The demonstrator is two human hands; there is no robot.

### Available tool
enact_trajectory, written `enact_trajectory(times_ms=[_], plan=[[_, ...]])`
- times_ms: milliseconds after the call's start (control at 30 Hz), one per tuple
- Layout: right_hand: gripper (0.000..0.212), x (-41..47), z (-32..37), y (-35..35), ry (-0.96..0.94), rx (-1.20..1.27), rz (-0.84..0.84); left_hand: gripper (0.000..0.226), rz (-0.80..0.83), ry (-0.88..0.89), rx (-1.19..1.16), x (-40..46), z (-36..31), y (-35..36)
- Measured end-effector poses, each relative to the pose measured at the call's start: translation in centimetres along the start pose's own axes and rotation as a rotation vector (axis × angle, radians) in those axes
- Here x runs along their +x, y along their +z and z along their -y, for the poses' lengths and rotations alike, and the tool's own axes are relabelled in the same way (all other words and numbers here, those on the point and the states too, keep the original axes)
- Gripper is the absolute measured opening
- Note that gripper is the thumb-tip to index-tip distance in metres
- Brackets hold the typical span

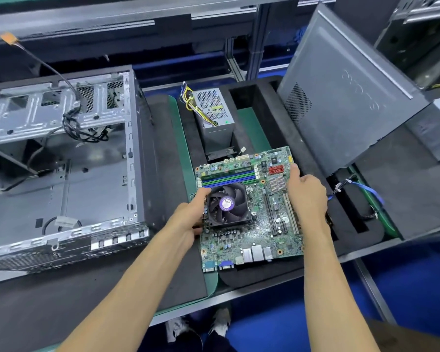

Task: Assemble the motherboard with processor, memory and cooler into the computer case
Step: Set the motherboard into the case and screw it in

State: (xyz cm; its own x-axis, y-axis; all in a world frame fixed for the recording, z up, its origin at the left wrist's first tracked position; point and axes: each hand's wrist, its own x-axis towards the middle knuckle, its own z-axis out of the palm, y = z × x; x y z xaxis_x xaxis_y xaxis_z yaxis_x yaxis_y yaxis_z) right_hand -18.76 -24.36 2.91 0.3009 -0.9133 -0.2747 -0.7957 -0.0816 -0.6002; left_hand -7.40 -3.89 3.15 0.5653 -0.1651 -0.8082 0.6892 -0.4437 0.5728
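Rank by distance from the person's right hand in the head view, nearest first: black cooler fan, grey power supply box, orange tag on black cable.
1. Black cooler fan, just left of the right hand.
2. Grey power supply box, behind, up-left.
3. Orange tag, far top left.

From my feed: bare shiny sheet-metal case (61, 153) at 9 o'clock, glossy green motherboard (249, 232) with matt black plastic fan (226, 204), matt black foam tray (277, 273) beneath.
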Motion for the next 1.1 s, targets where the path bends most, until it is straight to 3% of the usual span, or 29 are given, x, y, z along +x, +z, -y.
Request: enact_trajectory(times_ms=[67, 267, 467, 633, 733, 833, 1100], plan=[[0.064, 0.4, -0.1, -0.2, -0.003, 0.000, 0.022, 0.112, -0.013, 0.004, -0.002, -0.1, 0.1, 0.0], [0.062, 0.5, -0.9, 0.1, -0.034, 0.034, 0.024, 0.099, -0.023, 0.026, 0.058, 0.2, 0.3, 0.2], [0.058, -0.1, -2.4, 0.0, -0.016, 0.133, 0.001, 0.124, -0.052, 0.078, 0.160, 0.0, 0.9, 0.2], [0.057, -0.6, -2.8, -0.7, -0.010, 0.165, 0.037, 0.123, -0.003, 0.099, 0.202, -0.5, 0.9, 0.1], [0.053, -0.6, -2.8, -1.7, -0.013, 0.164, 0.054, 0.109, 0.065, 0.110, 0.161, -1.1, 0.3, 0.1], [0.060, -0.4, -1.9, -3.4, -0.029, 0.172, 0.077, 0.071, 0.115, 0.219, 0.150, -2.2, -0.4, 0.1], [0.054, 0.0, 2.3, -7.9, -0.058, 0.120, 0.091, 0.074, 0.119, 0.433, 0.297, -6.3, -4.6, -1.3]])
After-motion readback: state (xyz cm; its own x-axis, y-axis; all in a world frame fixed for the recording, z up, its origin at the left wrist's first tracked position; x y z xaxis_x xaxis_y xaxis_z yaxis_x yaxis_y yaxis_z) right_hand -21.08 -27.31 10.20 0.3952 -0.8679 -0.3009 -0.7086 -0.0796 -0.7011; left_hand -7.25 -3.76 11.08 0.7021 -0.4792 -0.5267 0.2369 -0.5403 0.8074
